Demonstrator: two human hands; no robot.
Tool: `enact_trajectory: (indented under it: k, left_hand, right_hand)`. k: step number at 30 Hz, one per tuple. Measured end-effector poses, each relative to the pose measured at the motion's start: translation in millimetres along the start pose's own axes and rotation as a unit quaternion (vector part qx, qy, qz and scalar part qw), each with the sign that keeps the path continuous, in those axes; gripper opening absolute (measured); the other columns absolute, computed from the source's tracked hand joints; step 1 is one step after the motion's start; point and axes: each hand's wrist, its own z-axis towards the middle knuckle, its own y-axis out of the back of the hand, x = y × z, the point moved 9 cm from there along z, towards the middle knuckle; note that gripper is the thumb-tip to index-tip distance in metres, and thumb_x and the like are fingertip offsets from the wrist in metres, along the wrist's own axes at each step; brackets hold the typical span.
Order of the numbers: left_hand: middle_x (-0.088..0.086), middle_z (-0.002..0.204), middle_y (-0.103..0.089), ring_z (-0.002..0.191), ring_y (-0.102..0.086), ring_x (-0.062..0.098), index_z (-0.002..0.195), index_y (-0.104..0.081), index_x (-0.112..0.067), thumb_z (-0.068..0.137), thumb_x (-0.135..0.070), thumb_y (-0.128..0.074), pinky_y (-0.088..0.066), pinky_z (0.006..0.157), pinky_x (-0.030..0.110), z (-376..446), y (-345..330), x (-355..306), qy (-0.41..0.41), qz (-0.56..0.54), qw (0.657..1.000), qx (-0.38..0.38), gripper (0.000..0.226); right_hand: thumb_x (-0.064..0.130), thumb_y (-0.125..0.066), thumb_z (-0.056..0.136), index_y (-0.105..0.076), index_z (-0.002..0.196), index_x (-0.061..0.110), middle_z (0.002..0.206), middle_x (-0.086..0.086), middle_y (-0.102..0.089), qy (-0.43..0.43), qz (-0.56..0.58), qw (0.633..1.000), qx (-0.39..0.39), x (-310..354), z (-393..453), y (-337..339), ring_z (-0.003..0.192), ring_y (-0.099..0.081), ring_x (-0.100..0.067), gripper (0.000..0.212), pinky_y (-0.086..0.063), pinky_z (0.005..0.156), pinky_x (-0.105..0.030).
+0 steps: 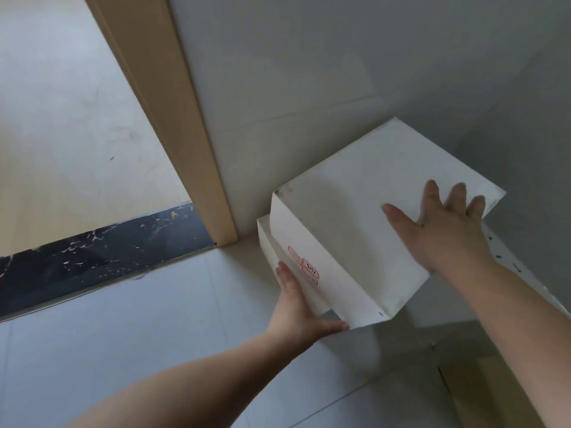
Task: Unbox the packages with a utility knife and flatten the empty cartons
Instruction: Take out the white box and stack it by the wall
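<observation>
Pale floor tiles (129, 319) meet a grey wall (309, 72). Against it a white carton (355, 230) is steadied, apparently for flattening: left hand (298, 307) flat on its near-left side, right hand (445, 223) spread, released, on top.

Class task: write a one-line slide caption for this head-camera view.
Two hands, left and right, press flat on a white cardboard carton beside a tan door frame.

A plain white carton (355, 217) carries a small red stamped label (304, 268) with dark handwritten marks on 1 side, and faint grey scuffs along its edges. The wall (309, 72) behind it is pale grey. The door frame (167, 118) is tan. The floor (139, 319) has light grey tiles, and a black threshold strip (92, 254) flecked with white marbling crosses the doorway.
</observation>
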Motion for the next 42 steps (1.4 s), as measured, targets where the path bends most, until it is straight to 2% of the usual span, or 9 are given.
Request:
enact_trajectory:
  k: [4, 9, 14, 18, 23, 27, 31, 36, 42]
  left_hand:
    - [0.002, 0.154, 0.032, 0.147, 0.004, 0.022, 0.13, 0.048, -0.016, 0.05, -0.07, -0.078, -0.014, 0.117, 0.03, 24.5, -18.7, -28.9, -0.018, 0.026, 0.999, 0.033, 0.159]
    - [0.006, 0.152, 0.035, 0.145, 0.017, 0.022, 0.136, 0.041, -0.011, 0.058, -0.057, -0.083, -0.005, 0.115, 0.03, 56.9, -54.3, -73.0, -0.044, -0.026, 0.995, 0.084, 0.153]
    - [0.004, 0.152, 0.034, 0.147, -0.002, 0.019, 0.14, 0.037, -0.013, 0.057, -0.052, -0.085, -0.016, 0.11, 0.023, 75.5, -87.3, -96.0, -0.044, -0.046, 0.994, 0.088, 0.153]
    - [0.0, 0.154, 0.03, 0.147, -0.006, 0.017, 0.141, 0.036, -0.019, 0.06, -0.045, -0.087, -0.022, 0.108, 0.022, 92.4, -105.7, -109.7, -0.072, -0.072, 0.989, 0.104, 0.149]
    - [-0.007, 0.155, 0.027, 0.144, -0.017, 0.012, 0.142, 0.032, -0.029, 0.066, -0.038, -0.085, -0.023, 0.096, 0.013, 118.7, -115.4, -122.7, -0.087, -0.118, 0.984, 0.097, 0.14]
    - [-0.007, 0.154, 0.029, 0.144, -0.009, 0.008, 0.139, 0.035, -0.033, 0.064, -0.039, -0.086, -0.02, 0.104, 0.016, 140.1, -129.7, -139.7, -0.105, -0.124, 0.981, 0.111, 0.143]
    - [-0.003, 0.155, 0.029, 0.145, -0.006, 0.01, 0.143, 0.031, -0.028, 0.062, -0.04, -0.087, -0.018, 0.11, 0.021, 153.3, -146.7, -155.5, -0.104, -0.099, 0.981, 0.133, 0.144]
    - [0.005, 0.157, 0.023, 0.145, -0.003, 0.013, 0.144, 0.028, -0.028, 0.065, -0.03, -0.087, -0.012, 0.105, 0.016, 170.6, -160.6, -169.6, -0.128, -0.103, 0.975, 0.148, 0.14]
    - [0.006, 0.156, 0.023, 0.145, -0.007, 0.014, 0.145, 0.027, -0.028, 0.075, -0.025, -0.081, -0.016, 0.1, 0.012, 181.4, -171.6, -175.7, -0.141, -0.107, 0.975, 0.137, 0.129]
  right_hand:
    - [0.08, -0.019, 0.08, 0.003, 0.153, 0.024, 0.157, -0.021, 0.015, -0.032, 0.017, 0.999, -0.001, -22.5, 21.3, 9.3, 0.142, 0.016, -0.043, 0.095, -0.001, 0.117, -0.051]
    - [0.082, -0.026, 0.077, 0.0, 0.153, 0.028, 0.156, -0.017, 0.023, -0.053, 0.064, 0.996, 0.018, -53.8, 19.5, 11.7, 0.142, 0.022, -0.041, 0.097, -0.001, 0.118, -0.051]
    - [0.094, -0.046, 0.05, -0.001, 0.152, 0.035, 0.154, -0.008, 0.03, -0.053, 0.17, 0.983, 0.055, -75.7, 14.2, 14.1, 0.147, 0.005, -0.029, 0.127, -0.015, 0.118, -0.041]
    - [0.067, -0.072, 0.061, 0.0, 0.152, 0.036, 0.154, -0.006, 0.032, -0.051, 0.18, 0.982, 0.04, -89.7, 26.5, 15.2, 0.148, -0.002, -0.022, 0.121, -0.016, 0.115, -0.031]
    - [0.056, -0.079, 0.065, -0.01, 0.152, 0.036, 0.156, -0.013, 0.02, -0.081, 0.184, 0.979, -0.021, -104.0, 52.8, 25.6, 0.146, -0.012, -0.023, 0.112, -0.018, 0.113, -0.025]
    - [0.068, -0.074, 0.06, -0.014, 0.152, 0.032, 0.158, -0.017, -0.011, -0.083, 0.204, 0.973, -0.062, -102.8, 72.7, 26.7, 0.147, -0.009, -0.023, 0.116, -0.02, 0.116, -0.029]
    - [0.045, -0.077, 0.075, -0.02, 0.152, 0.021, 0.14, -0.012, -0.037, -0.076, 0.213, 0.97, -0.092, -98.0, 86.5, 43.0, 0.147, 0.001, -0.032, 0.099, -0.015, 0.119, -0.035]
    - [0.045, -0.077, 0.075, -0.02, 0.152, 0.026, 0.139, -0.016, -0.036, -0.099, 0.202, 0.971, -0.082, -108.8, 95.6, 50.4, 0.147, -0.004, -0.032, 0.098, -0.019, 0.116, -0.036]
    - [0.046, -0.075, 0.077, -0.017, 0.153, 0.024, 0.113, -0.012, -0.042, -0.095, 0.196, 0.971, -0.096, -104.2, 103.3, 49.6, 0.145, -0.008, -0.038, 0.097, -0.025, 0.115, -0.036]
